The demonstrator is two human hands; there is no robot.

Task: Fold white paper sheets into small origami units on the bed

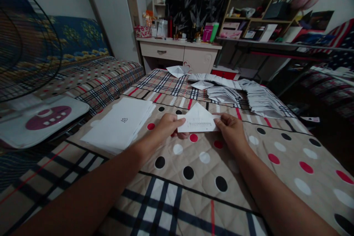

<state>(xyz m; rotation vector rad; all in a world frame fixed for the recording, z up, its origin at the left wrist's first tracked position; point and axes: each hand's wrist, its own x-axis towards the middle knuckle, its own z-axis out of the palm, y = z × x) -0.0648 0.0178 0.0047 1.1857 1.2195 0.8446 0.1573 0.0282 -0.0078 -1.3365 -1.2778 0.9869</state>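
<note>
A folded sheet of white paper [199, 120], with a pointed top and a straight lower strip bearing faint print, is held just above the bed. My left hand [171, 125] pinches its left end, thumb in front and fingers behind. At the other end, my right hand [231, 128] grips it the same way. To the left lies a stack of white paper sheets [118, 123] with small writing on the top one. Beyond my hands are a folded paper piece [201, 85], another folded paper piece [178, 70] and a bundle of folded papers [224, 94].
A long row of folded papers [262, 99] curves along the bed's far right. The bed carries a dotted and plaid quilt [190, 162]. A fan [24, 40] with a white base stands at left. A white dresser [163, 49] and a cluttered shelf [249, 18] are behind.
</note>
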